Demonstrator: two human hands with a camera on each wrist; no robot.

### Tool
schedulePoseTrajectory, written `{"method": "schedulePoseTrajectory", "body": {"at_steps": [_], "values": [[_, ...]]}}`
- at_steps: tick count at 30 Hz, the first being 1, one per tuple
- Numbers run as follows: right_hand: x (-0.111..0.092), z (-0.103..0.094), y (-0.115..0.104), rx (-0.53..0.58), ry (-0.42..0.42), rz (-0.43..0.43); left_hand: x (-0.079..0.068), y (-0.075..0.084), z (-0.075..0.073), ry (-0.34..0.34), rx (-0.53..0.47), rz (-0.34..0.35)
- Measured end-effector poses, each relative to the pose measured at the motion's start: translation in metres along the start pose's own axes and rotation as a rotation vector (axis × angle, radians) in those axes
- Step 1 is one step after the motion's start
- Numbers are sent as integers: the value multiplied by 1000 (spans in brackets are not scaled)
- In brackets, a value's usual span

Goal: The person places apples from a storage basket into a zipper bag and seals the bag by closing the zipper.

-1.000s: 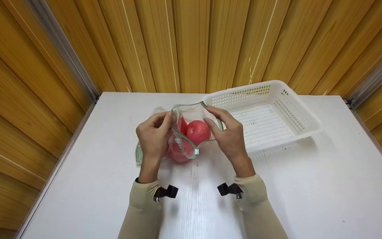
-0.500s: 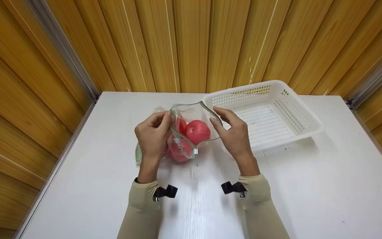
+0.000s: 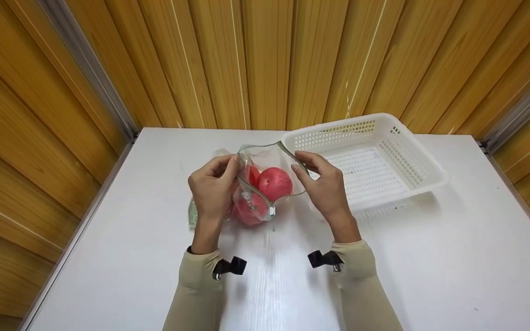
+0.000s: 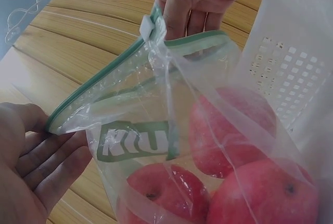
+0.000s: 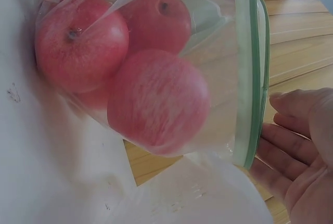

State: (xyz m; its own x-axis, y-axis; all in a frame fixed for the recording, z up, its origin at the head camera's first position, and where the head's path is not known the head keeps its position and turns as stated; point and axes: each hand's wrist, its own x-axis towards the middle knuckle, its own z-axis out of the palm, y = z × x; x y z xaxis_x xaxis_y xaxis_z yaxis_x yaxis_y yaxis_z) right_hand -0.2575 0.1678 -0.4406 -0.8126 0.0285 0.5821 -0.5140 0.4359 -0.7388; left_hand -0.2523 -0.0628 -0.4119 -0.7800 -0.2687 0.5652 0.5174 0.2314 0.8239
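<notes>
A clear zip bag (image 4: 136, 141) with a green zip strip stands with its mouth spread wide. Several red apples (image 3: 275, 184) are inside it. My left hand (image 3: 212, 186) pinches the left side of the bag's rim between thumb and fingertips. At the opposite side of the rim is my right hand (image 3: 325, 186), thumb and fingers apart and loosely bent, its fingertips right at the green strip in the right wrist view. A white slider (image 3: 272, 211) sits on the near end of the zip.
A white perforated plastic basket (image 3: 430, 177) stands behind and right of the hands on the white table (image 3: 122, 276). Another clear green-edged bag (image 3: 192, 216) lies partly under the left hand. Wood-patterned walls (image 3: 265, 64) close off the back and sides.
My right hand has loosened from its hold at the rim and shifted slightly right, and the bag's mouth has widened on that side. My left hand keeps its pinch, nearly still.
</notes>
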Motion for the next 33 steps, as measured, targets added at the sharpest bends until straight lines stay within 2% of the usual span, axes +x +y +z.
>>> {"method": "schedulePoseTrajectory", "body": {"at_steps": [7, 12, 20, 24, 27, 30, 33], "values": [[9, 6, 3, 22, -34, -42, -1, 0, -1, -21, 1, 5], [30, 6, 3, 23, -40, -87, 0, 0, -2, -37, 1, 10], [62, 10, -3, -87, -173, -175, 1, 1, -3, -47, -3, 6], [74, 12, -12, -163, -220, -246, 2, 0, -3, -43, -3, 1], [83, 13, -17, -201, -249, -265, 3, 1, -3, -33, -6, 2], [92, 16, -21, -236, -274, -245, 3, 3, -4, -23, 6, 58], [100, 18, -23, -263, -297, -216, 3, 7, -6, -34, 47, 198]]}}
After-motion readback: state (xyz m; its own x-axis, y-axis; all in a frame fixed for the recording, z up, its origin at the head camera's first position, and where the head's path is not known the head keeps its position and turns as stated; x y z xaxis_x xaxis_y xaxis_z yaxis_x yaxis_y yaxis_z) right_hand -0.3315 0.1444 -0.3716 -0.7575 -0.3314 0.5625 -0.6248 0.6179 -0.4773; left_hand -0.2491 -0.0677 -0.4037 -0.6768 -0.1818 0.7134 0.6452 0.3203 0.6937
